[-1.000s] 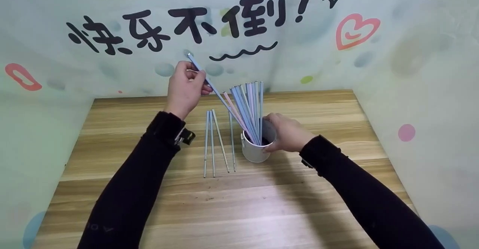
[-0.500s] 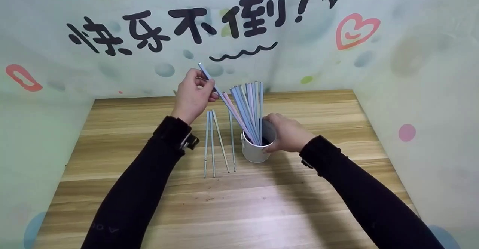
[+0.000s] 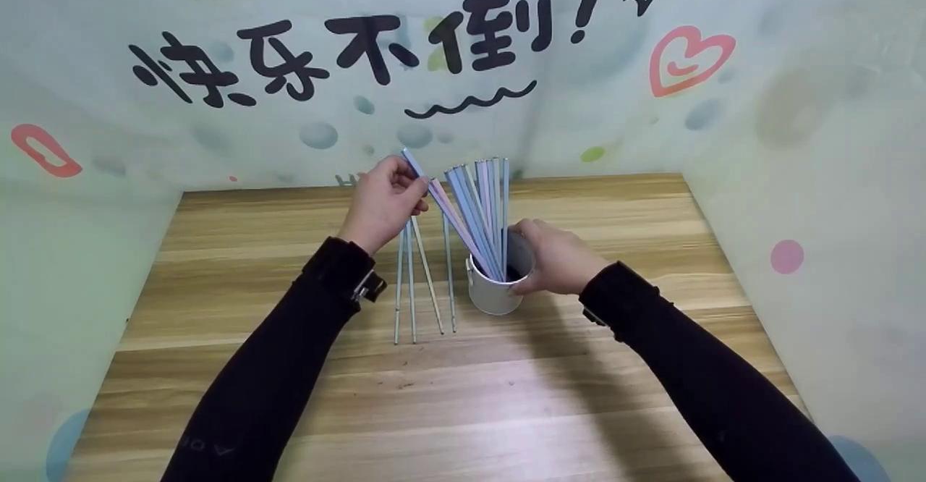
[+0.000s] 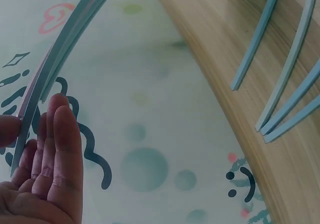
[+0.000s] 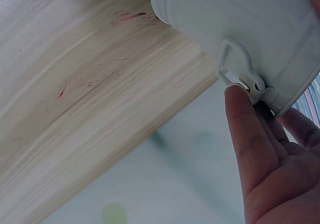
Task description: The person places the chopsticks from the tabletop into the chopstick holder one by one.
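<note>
My left hand (image 3: 383, 203) pinches a blue chopstick (image 3: 413, 163) near its upper end. That chopstick slants down to the right into a small white bucket (image 3: 493, 298), beside a pink chopstick (image 3: 443, 200). Several blue, pink and pale chopsticks (image 3: 477, 214) stand bunched in the bucket, their lower ends hidden. With thumb and fingers, my right hand (image 3: 563, 258) grips the bucket at its right side. In the right wrist view, fingers (image 5: 245, 134) touch the bucket near its wire handle (image 5: 241, 59). The left wrist view shows the held chopstick (image 4: 31, 109) between thumb and fingers.
Several loose chopsticks (image 3: 412, 286) lie on the wooden table (image 3: 492, 409), just left of the bucket. A pale printed backdrop (image 3: 593, 120) rises behind the table's far edge and along both sides.
My left hand has come down and to the right, bringing the blue chopstick closer to the bunch and lower in the bucket. The right hand and bucket have stayed put.
</note>
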Demonstrator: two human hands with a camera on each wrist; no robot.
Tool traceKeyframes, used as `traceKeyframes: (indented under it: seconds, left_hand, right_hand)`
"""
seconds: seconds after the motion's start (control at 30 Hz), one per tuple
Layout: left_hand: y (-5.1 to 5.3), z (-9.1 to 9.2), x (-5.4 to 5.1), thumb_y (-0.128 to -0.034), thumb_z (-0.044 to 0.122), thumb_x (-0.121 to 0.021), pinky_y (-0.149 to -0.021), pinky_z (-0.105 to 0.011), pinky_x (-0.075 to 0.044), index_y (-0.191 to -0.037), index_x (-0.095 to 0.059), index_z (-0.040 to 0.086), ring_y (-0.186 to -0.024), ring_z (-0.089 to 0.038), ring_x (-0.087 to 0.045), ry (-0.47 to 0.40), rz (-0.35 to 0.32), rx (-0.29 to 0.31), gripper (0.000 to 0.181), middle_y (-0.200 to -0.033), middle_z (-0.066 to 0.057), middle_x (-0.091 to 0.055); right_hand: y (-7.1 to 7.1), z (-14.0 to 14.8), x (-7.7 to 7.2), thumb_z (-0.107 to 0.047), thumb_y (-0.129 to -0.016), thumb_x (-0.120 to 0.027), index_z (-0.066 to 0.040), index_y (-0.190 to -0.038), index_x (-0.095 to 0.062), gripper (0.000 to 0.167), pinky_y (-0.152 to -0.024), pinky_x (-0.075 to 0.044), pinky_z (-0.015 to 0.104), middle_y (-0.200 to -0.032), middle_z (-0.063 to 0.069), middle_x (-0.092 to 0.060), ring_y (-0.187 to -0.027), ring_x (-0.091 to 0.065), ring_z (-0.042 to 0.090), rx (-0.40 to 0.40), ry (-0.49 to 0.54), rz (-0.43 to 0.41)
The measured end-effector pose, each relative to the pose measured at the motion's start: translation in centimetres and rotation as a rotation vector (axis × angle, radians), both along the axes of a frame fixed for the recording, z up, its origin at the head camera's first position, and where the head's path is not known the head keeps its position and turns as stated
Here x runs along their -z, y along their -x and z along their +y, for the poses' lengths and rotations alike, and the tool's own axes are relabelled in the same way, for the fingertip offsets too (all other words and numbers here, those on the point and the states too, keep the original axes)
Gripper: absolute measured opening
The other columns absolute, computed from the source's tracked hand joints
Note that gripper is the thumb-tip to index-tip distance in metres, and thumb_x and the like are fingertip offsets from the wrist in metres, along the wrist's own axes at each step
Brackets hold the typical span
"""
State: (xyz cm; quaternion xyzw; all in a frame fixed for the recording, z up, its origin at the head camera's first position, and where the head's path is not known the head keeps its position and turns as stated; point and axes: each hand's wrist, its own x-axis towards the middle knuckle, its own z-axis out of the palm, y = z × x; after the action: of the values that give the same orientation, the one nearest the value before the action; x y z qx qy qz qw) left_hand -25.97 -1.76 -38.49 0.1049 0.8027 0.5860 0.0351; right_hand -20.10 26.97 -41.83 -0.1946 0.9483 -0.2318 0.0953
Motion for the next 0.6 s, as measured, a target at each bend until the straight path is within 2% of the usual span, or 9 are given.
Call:
traceKeyframes:
  seconds: [0.27,0.43,0.6]
  left_hand:
    - [-0.3,0.5,0.8,-0.1105,0.013,-0.064,-0.075,-0.025,-0.060,-0.120,-0.062,-0.003,-0.092,-0.033,-0.074,0.053,-0.013,0.054,0.019,-0.105,-0.012,-0.068]
    - [-0.5,0.9,1.3,-0.1097,0.015,-0.066,-0.070,-0.024,-0.056,-0.117,-0.063,-0.001,-0.088,-0.026,-0.075,0.119,0.009,0.078,0.018,-0.104,-0.011,-0.070]
    - [-0.7,1.3,1.7,-0.1090,0.017,-0.067,-0.069,-0.023,-0.055,-0.111,-0.063,-0.001,-0.081,-0.018,-0.073,0.138,0.029,0.096,0.018,-0.102,-0.011,-0.070]
  right_hand:
    - [0.0,0.0,0.0,-0.025,-0.075,-0.102,0.004,-0.145,-0.055,0.089,-0.107,-0.054,0.056,-0.139,0.024,-0.063,-0.124,-0.066,0.043,-0.013,-0.012,0.009]
    - [0.0,-0.1,0.0,-0.025,-0.075,-0.102,0.005,-0.144,-0.055,0.089,-0.107,-0.054,0.056,-0.138,0.025,-0.064,-0.124,-0.065,0.043,-0.012,-0.011,0.003]
    - [0.0,-0.1,-0.1,-0.024,-0.075,-0.102,0.005,-0.144,-0.055,0.089,-0.107,-0.055,0.056,-0.138,0.025,-0.064,-0.123,-0.066,0.043,-0.007,-0.012,-0.002]
